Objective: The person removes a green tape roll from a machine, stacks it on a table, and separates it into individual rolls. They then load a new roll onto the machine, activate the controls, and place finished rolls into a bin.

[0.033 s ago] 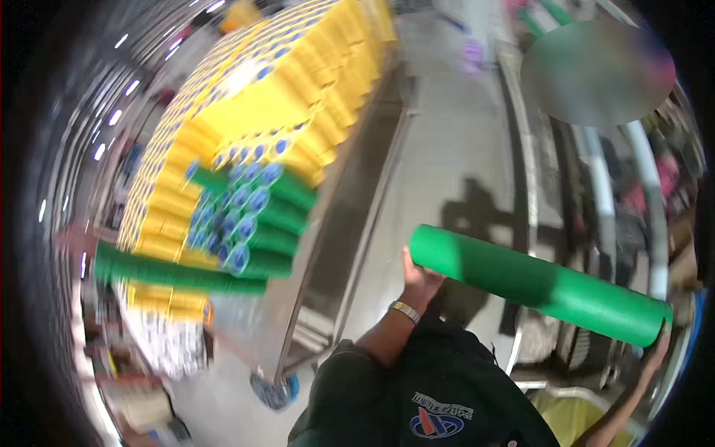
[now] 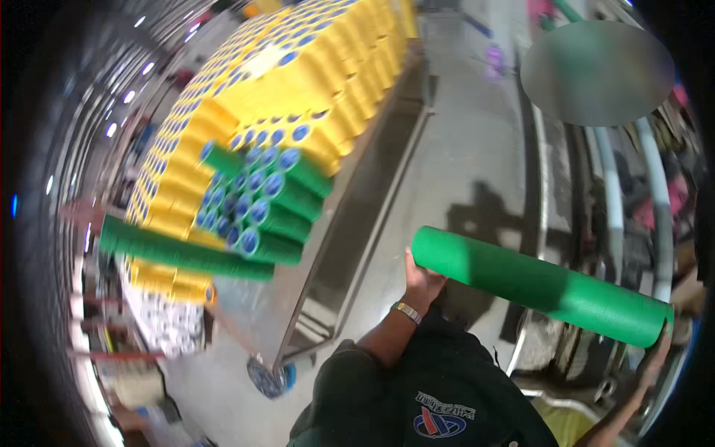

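Observation:
A long green roll (image 2: pixel 536 287) of sheet material lies across my two hands, sloping down to the right. My left hand (image 2: pixel 423 281), with a metal-banded watch on its wrist, grips the roll's left end from below. The right end is held by my right hand (image 2: pixel 658 349), whose fingers are partly hidden behind it. To the left, a pile of shorter-looking green rolls (image 2: pixel 279 216) shows its blue-lined ends. Next to it, another long green roll (image 2: pixel 182 252) lies at the near end of the stack, apart from my hands.
Many yellow rolls (image 2: pixel 298 86) are stacked high on a metal cart (image 2: pixel 309 283) at my left. One cart foot is wrapped in plastic (image 2: pixel 269 378). White rolls (image 2: pixel 171 320) stand beyond. Along my right run machine rails (image 2: pixel 611 194). A purple object (image 2: pixel 494 61) stands far ahead.
The view has turned slightly, so the cart and stacked rolls appear farther right. Both hands keep their hold on the green roll, which stays nearly still before me.

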A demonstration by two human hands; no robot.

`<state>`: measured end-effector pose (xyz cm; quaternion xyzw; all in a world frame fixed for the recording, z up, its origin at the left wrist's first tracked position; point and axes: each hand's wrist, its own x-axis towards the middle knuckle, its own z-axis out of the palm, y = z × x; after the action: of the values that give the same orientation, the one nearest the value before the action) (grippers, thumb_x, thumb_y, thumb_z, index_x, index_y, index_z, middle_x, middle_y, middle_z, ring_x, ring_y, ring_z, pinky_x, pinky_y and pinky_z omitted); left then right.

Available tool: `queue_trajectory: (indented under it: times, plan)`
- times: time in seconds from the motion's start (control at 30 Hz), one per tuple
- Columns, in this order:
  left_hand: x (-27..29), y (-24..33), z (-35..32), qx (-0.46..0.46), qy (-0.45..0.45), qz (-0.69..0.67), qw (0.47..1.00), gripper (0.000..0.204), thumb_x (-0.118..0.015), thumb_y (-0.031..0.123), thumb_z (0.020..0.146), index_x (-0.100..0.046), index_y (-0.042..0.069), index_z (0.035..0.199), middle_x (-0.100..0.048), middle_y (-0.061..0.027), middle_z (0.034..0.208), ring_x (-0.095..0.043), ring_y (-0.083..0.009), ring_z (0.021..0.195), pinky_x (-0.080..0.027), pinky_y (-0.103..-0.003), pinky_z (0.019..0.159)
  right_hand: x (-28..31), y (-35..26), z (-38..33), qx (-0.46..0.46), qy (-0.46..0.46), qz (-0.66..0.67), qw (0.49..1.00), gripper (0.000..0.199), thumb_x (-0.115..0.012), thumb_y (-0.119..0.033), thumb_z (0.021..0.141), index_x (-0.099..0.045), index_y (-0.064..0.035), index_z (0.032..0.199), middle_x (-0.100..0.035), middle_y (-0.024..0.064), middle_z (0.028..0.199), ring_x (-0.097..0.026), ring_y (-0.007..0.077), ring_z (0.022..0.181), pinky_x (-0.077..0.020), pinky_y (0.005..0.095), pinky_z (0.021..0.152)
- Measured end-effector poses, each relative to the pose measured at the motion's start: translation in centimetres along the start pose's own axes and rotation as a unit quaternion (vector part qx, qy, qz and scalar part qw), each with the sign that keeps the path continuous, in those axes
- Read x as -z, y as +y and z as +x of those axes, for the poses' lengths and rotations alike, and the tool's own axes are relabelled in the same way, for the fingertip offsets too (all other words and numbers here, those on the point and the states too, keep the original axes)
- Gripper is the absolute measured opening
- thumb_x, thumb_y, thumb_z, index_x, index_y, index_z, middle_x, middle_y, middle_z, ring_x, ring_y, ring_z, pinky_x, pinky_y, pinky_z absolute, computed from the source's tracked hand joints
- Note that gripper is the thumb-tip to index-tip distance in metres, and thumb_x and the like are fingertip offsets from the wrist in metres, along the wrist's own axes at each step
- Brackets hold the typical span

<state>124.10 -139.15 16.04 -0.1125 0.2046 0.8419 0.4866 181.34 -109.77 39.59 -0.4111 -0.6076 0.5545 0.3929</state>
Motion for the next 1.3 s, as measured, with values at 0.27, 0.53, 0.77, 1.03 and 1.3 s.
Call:
queue_trajectory:
  times: [0.27,0.53,0.77,1.03,1.3]
  plan:
    - [7.2,12.0,-14.8,-0.238,-0.043,-0.150,0.959,0.063,-0.034,0.064,0.101,-0.058,0.010,0.123,-0.065,-0.0090,0.121,-0.062,-0.0283,0.110,-0.052,-0.046,0.093,-18.3,-2.9,13.4,0.116,-0.136,-0.201,0.963,0.056,-0.044,-0.036,0.107,-0.043,0.0031,0.148,-0.047,0.0147,0.149,-0.043,0.0245,0.137,-0.0320,0.0382,0.115]
    - [15.4,25.0,-21.5,-0.306,0.019,-0.212,0.928,0.071,-0.035,0.076,0.093,-0.061,0.016,0.120,-0.066,-0.0039,0.114,-0.063,-0.0236,0.102,-0.053,-0.040,0.085,-47.7,-15.6,5.5,0.311,-0.222,-0.311,0.870,0.066,-0.051,-0.043,0.101,-0.040,-0.0009,0.151,-0.042,0.0152,0.155,-0.038,0.0256,0.143,-0.0244,0.0401,0.120]
    - [23.4,33.9,-22.8,-0.443,-0.041,-0.272,0.853,0.060,-0.047,0.064,0.093,-0.063,0.015,0.123,-0.066,-0.0047,0.124,-0.062,-0.0248,0.115,-0.051,-0.044,0.099,-79.0,-29.9,-13.8,0.435,-0.354,-0.262,0.786,0.086,-0.064,-0.055,0.082,-0.047,-0.0031,0.148,-0.055,0.0161,0.139,-0.053,0.0246,0.127,-0.0358,0.0381,0.111]
    - [25.4,32.4,-19.5,-0.375,0.104,-0.373,0.842,0.063,-0.049,0.061,0.096,-0.060,0.006,0.123,-0.068,-0.0130,0.109,-0.065,-0.0290,0.102,-0.051,-0.042,0.092,-96.8,-31.0,-31.9,0.697,-0.364,-0.265,0.558,0.063,-0.072,-0.043,0.080,-0.060,-0.0043,0.129,-0.061,0.0224,0.108,-0.061,0.0405,0.102,-0.0506,0.0466,0.089]
    - [23.4,37.1,-31.6,-0.488,0.295,-0.014,0.821,0.028,-0.052,0.035,0.104,-0.052,0.009,0.093,-0.055,-0.0050,0.072,-0.054,-0.0176,0.059,-0.043,-0.028,0.052,-99.8,-29.0,-32.8,0.710,-0.424,-0.031,0.561,0.040,-0.070,-0.031,0.084,-0.062,-0.0017,0.110,-0.061,0.0196,0.107,-0.058,0.0402,0.103,-0.0445,0.0472,0.097]
